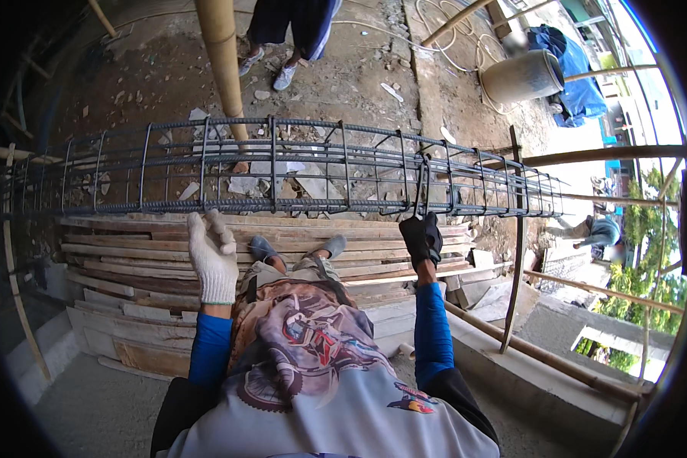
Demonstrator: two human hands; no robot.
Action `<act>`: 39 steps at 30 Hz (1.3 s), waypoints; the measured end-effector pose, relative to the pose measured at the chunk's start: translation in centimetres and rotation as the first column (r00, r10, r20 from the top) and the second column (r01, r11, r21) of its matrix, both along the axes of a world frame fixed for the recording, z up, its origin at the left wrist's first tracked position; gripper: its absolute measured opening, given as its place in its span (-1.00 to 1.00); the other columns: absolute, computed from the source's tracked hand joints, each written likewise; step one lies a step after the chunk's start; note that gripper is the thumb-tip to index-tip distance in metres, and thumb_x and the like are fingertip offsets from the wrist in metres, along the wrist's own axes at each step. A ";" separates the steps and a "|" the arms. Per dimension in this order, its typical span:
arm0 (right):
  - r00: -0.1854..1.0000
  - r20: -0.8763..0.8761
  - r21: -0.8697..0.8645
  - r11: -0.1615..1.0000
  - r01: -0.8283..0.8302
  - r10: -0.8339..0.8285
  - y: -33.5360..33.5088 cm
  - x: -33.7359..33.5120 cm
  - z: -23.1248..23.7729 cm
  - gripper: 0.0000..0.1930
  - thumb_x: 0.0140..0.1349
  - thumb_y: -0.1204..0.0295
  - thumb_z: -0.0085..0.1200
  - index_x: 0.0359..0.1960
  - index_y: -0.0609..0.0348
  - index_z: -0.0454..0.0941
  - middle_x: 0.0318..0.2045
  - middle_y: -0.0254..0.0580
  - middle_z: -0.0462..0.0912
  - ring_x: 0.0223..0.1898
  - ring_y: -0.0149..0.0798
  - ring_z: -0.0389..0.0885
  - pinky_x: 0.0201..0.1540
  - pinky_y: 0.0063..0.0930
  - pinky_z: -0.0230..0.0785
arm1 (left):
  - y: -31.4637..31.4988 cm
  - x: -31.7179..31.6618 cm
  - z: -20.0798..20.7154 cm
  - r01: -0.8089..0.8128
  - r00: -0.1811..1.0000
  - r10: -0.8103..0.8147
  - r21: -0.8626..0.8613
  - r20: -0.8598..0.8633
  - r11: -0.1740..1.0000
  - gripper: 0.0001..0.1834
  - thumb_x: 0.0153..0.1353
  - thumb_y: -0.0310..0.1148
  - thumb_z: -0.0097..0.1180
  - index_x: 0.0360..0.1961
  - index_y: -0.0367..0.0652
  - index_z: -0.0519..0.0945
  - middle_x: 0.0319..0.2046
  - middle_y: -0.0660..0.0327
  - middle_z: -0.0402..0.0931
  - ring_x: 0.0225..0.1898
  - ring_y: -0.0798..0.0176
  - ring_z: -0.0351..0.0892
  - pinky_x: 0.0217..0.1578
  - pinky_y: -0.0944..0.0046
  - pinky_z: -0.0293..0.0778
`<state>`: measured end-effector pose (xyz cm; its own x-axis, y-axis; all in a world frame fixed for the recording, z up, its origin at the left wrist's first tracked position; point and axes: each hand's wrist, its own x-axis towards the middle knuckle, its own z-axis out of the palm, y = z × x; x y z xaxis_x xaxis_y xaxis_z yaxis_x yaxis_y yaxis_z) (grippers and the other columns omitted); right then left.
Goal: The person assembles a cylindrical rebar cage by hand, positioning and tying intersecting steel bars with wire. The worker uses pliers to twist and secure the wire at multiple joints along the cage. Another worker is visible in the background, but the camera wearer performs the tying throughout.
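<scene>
A long steel rebar cage point(272, 175), made of ribbed bars ringed by square stirrups, runs across in front of me from left to right. My right hand point(422, 240), in a black glove, is closed round the handles of a pair of pincers point(420, 187). Their head points away from me and reaches the cage's upper bars beside a stirrup. My left hand point(212, 257), in a white knit glove, is just below the near lower bar. Its fingers are slightly bent and apart, with nothing visible in them; whether the fingertips touch the bar is unclear.
Bamboo poles point(220, 61) stand around the cage. Wooden planks point(141, 258) lie stacked under it, by my feet. Another person's legs point(290, 30) show beyond, on rubble-strewn ground. A grey barrel point(520, 76), a blue tarp point(580, 84) and a hose point(477, 53) are at far right.
</scene>
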<state>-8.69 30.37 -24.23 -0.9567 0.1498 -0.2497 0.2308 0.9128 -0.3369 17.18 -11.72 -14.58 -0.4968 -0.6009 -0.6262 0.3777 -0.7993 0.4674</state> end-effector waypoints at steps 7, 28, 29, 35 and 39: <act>0.988 -0.140 -0.875 0.460 -0.153 0.064 2.3 0.7 -4.9 -0.77 0.59 0.20 -0.13 -0.13 0.02 0.49 -0.41 -0.37 0.48 -0.35 -0.41 0.49 -0.26 -0.42 0.42 | 0.5 -0.1 5.6 0.094 0.961 0.081 -0.582 0.266 0.808 -0.45 0.58 0.05 -0.04 0.00 -0.34 0.58 -0.64 0.49 0.10 -0.68 0.56 -0.05 -0.67 0.45 -0.14; 0.932 -0.231 -0.624 0.777 0.079 -0.280 13.6 5.3 14.8 -0.61 0.49 0.08 -0.01 0.02 0.12 0.63 -0.40 -0.15 0.69 -0.34 -0.09 0.71 -0.23 -0.28 0.52 | 18.1 -10.3 5.5 0.597 0.409 0.095 -0.187 0.908 -0.781 -0.75 0.16 -0.31 0.36 -0.17 -0.10 0.60 -0.43 -0.04 0.65 -0.30 -0.26 0.66 -0.27 -0.19 0.47; 0.911 -0.276 -0.662 0.748 0.051 -0.306 15.7 3.7 14.7 -0.76 0.42 0.31 0.09 -0.04 0.17 0.65 -0.48 -0.36 0.60 -0.56 -0.46 0.54 -0.46 -0.44 0.44 | 19.7 -11.2 4.6 0.622 0.351 0.085 -0.164 0.933 -0.766 -0.74 0.17 -0.29 0.36 -0.17 -0.10 0.60 -0.42 -0.07 0.67 -0.28 -0.27 0.67 -0.27 -0.21 0.48; 0.871 -0.014 -0.829 0.492 0.265 -0.492 28.4 -2.3 10.9 -0.67 0.26 0.33 0.18 0.04 0.07 0.69 -0.25 -0.25 0.72 -0.19 -0.12 0.68 -0.24 0.14 0.49 | 30.1 -12.7 -3.3 0.607 0.034 0.253 0.181 0.967 -0.773 -0.55 0.44 0.07 0.06 -0.11 -0.13 0.64 -0.33 -0.19 0.70 -0.22 -0.32 0.71 -0.19 -0.27 0.56; 0.792 -0.005 -0.915 0.323 0.243 -0.610 34.7 -2.9 9.6 -0.75 0.35 0.15 0.11 -0.13 0.03 0.59 -0.47 -0.28 0.55 -0.47 -0.27 0.53 -0.46 -0.13 0.36 | 33.3 -10.9 -8.4 0.726 -0.041 0.158 0.138 0.987 -0.674 -0.44 0.47 0.13 -0.04 -0.13 -0.20 0.68 -0.26 -0.24 0.70 -0.14 -0.34 0.71 -0.11 -0.28 0.55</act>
